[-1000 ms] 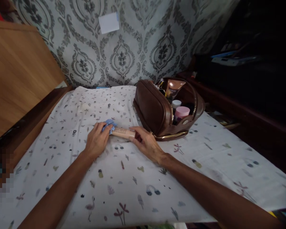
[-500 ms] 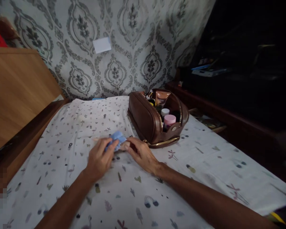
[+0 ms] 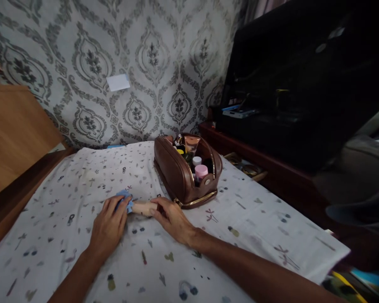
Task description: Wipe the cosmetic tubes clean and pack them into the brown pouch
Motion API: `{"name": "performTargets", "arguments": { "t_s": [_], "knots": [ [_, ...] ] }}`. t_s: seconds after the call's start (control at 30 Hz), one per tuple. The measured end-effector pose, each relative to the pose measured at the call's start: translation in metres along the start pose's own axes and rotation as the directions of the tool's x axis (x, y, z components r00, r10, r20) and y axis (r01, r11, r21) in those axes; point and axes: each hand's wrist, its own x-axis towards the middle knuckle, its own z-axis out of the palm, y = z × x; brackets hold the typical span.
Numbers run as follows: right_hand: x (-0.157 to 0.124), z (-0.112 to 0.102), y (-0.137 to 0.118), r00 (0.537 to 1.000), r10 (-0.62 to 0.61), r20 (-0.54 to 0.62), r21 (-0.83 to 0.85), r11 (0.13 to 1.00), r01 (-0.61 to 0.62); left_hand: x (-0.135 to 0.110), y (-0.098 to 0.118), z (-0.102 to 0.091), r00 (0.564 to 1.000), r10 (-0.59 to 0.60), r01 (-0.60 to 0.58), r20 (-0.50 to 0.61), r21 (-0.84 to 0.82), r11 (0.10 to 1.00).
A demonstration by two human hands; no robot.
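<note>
My left hand [image 3: 110,219] is closed on a crumpled blue cloth [image 3: 125,194], pressed around the left end of a beige tube-like item [image 3: 142,208]. Thumb and fingers of my right hand [image 3: 174,221] pinch that item's other end. It is held level, just over the patterned white sheet [image 3: 158,269]; whether it touches the sheet I cannot tell. Right beyond my right hand stands a brown toiletry bag [image 3: 173,168], unzipped. Inside it show a pink-lidded jar [image 3: 201,171], a white cap [image 3: 196,160] and a copper-coloured tube [image 3: 192,144].
A wooden panel [image 3: 15,134] borders the bed at the left. Behind it all rises the patterned wall [image 3: 151,84], carrying a small white card [image 3: 118,82]. To the right are a dark screen-like surface [image 3: 287,126] and a brown ledge [image 3: 236,145] with an open drawer [image 3: 255,172].
My left hand and the cloth have slid toward the left end of the beige item, baring its middle. My right hand still grips the other end. The view has turned rightward.
</note>
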Motion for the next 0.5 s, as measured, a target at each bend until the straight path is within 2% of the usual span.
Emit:
{"name": "performTargets", "arguments": {
  "t_s": [0.33, 0.5],
  "knots": [
    [0.002, 0.001, -0.002, 0.997, 0.061, 0.043, 0.071, 0.995, -0.064, 0.000, 0.000, -0.001, 1.000, -0.002, 0.002, -0.010, 0.013, 1.000],
    [0.001, -0.002, -0.009, 0.998, 0.037, 0.043, 0.093, 0.995, -0.041, 0.005, 0.023, -0.009, 0.996, 0.036, -0.044, -0.086, -0.100, 0.994]
  ]
}}
